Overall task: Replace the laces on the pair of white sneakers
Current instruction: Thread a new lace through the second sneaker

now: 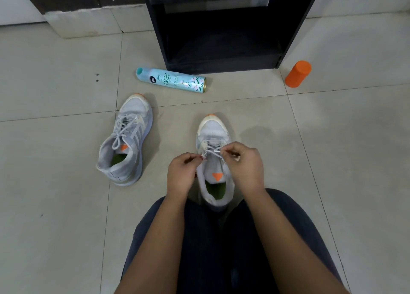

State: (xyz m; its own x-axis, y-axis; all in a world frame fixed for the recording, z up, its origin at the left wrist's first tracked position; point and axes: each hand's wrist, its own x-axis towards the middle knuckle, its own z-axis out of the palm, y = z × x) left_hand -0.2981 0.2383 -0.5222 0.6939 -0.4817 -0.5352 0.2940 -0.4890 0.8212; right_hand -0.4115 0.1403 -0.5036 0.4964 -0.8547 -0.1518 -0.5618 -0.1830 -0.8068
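Two white sneakers with orange toe tips stand on the tiled floor. The left sneaker [126,138] lies apart to the left, fully laced with its lace tied. The right sneaker [213,129] stands between my knees, toe pointing away. Its white lace [210,149] runs only through the lower eyelets near the toe. My left hand [183,173] pinches one lace end at the shoe's left side. My right hand [243,162] pinches the other lace end just above the tongue. The upper eyelets are partly hidden by my hands.
A pale blue spray can [170,80] lies on its side beyond the shoes. An orange cylinder [298,73] stands at the right. A black open shelf unit [224,25] stands straight ahead. My dark-trousered legs fill the bottom of the view.
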